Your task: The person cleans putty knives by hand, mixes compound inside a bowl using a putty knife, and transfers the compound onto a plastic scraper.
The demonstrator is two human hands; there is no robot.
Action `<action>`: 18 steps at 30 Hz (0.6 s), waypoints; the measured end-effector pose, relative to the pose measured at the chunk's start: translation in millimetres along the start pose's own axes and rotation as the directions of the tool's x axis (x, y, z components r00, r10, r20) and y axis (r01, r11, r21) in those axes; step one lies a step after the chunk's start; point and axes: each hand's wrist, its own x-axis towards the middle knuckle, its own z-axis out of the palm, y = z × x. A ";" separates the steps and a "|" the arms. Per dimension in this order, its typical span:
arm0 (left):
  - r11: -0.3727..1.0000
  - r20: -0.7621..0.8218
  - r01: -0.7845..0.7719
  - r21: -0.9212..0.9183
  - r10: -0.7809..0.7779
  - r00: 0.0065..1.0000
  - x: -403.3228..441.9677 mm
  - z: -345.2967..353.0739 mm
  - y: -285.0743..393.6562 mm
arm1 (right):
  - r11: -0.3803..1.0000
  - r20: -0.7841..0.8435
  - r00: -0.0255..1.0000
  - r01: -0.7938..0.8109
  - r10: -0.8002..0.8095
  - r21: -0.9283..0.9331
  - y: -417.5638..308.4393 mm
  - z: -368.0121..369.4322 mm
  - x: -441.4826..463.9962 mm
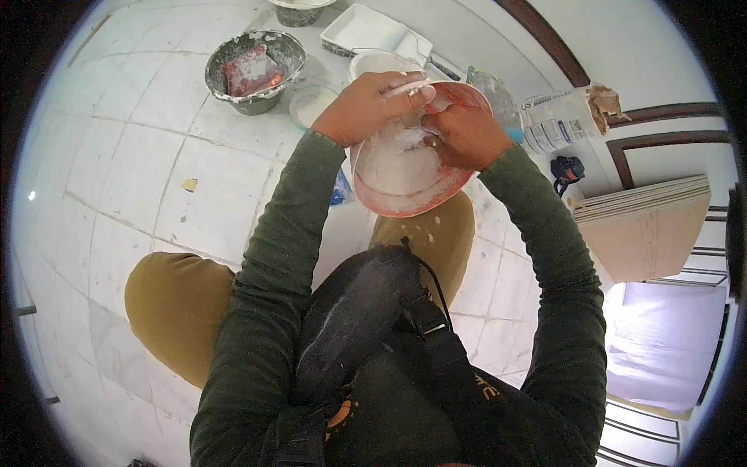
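A red bucket [412, 204], its inside coated with white powder or plaster, is tilted with its mouth toward me above my knee. My left hand [372, 105] is closed on the bucket's upper rim, thumb along the edge. Inside the mouth, my right hand [464, 138] is curled with its fingers near the whitened inner wall. Its fingertips are partly hidden, and whatever they hold, if anything, I cannot make out. Several white specks show just below the bucket.
A dark bucket [257, 101] holding a red, plaster-smeared item stands at upper left. Beyond the hands lie a white paint tray [359, 29], a round clear lid or dish [308, 105] and a printed bag [554, 124]. Stacked boards [646, 226] lean at right.
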 end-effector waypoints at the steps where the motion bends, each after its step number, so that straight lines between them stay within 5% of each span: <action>1: 1.000 -0.017 0.018 0.019 -0.017 1.000 -1.2 -0.3 0.5 | 1.000 0.012 1.000 -0.015 0.016 -0.027 0.5 1.1 1.9; 10: 0.994 -0.064 0.075 -0.076 -0.080 0.995 -6.4 -2.8 1.1 | 0.989 -0.014 0.994 0.106 -0.105 0.105 8.4 15.9 15.9; 18: 0.994 -0.066 0.040 -0.104 -0.047 0.997 -3.8 0.6 2.4 | 0.989 0.148 0.982 0.107 -0.121 0.099 9.1 22.9 26.5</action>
